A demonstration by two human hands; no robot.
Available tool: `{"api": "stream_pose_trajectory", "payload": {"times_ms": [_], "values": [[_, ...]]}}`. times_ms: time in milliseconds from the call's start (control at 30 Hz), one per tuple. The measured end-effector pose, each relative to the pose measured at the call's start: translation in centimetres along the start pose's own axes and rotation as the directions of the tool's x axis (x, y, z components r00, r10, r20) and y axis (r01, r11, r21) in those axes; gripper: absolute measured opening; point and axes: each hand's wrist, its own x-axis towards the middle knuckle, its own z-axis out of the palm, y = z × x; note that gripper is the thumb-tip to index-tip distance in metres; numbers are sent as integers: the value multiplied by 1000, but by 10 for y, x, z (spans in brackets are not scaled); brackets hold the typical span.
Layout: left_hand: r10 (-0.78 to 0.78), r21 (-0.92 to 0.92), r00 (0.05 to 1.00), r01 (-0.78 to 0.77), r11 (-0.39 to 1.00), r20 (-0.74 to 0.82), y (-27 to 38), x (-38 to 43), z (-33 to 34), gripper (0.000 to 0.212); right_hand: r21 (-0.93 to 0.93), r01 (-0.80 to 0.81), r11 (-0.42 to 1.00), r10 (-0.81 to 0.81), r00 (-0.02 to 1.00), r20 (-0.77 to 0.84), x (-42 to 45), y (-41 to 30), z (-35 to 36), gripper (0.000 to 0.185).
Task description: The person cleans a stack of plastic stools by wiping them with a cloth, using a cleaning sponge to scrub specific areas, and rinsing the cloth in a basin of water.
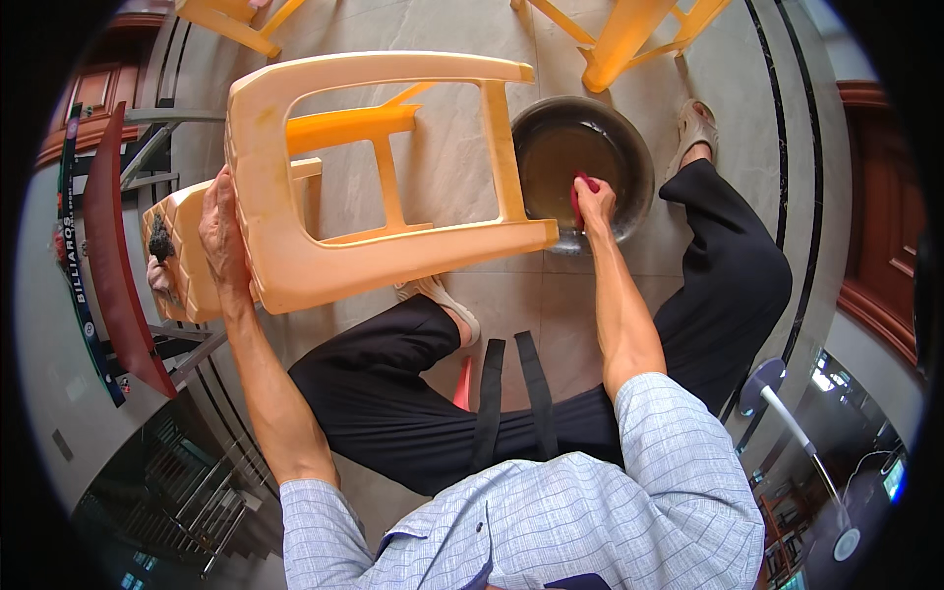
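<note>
My left hand (223, 240) grips the seat end of a yellow plastic stool (383, 262), which lies tipped on its side with its legs pointing right. Over a round metal basin (640, 158) of murky water, my right hand (596, 200) holds a bunched red cloth (577, 199). The stool's leg ends reach close to the basin's rim. Left of my left hand is a second yellow stool (193, 243). A dark scouring pad (160, 237) and a pale crumpled cloth (159, 276) sit on its patterned seat.
More yellow stools (627, 44) stand at the top edge. My sandalled feet flank the work, one sandal (693, 136) right of the basin. At far left is a dark red board (122, 251) on metal legs. A white-poled stand (789, 420) rises at lower right.
</note>
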Motion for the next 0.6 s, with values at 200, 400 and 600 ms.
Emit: {"api": "stream_pose_trajectory", "payload": {"times_ms": [200, 400, 600], "values": [[14, -261, 1000, -14, 965, -1, -23, -19, -11, 51, -407, 173, 897, -137, 984, 118, -21, 5, -4, 55], [168, 197, 983, -151, 969, -73, 26, 4, 28, 73, -276, 399, 875, -411, 912, 15, 44, -76, -45, 34], [64, 347, 965, 29, 938, -256, 11, -26, 41, 71, -17, 951, 308, -951, 309, 26, -96, -405, 2, 18]]}}
